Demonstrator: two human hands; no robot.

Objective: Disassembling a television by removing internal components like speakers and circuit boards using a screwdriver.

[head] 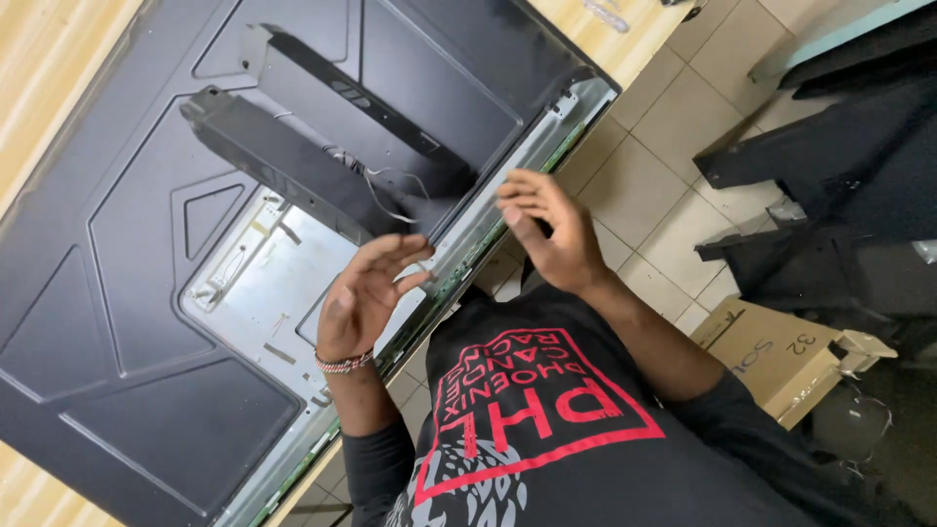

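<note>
A large flat television [127,293] lies face down on a wooden table, its black back cover towards me. A cut-out shows a silver metal plate [264,273]. Two long black bars [283,161] rest across the back, with thin wires [386,190] trailing from them. My left hand [366,293], a beaded bracelet on its wrist, hovers with fingers spread over the plate at the near edge. My right hand [547,229] is at the television's near edge [488,210], fingers loosely bent, and holds nothing.
The wooden table [39,59] shows at the left and top. The floor is tiled [664,127]. To the right stand a brown cardboard box [771,356] and dark panels and casings [839,176]. My dark shirt with a red print fills the bottom.
</note>
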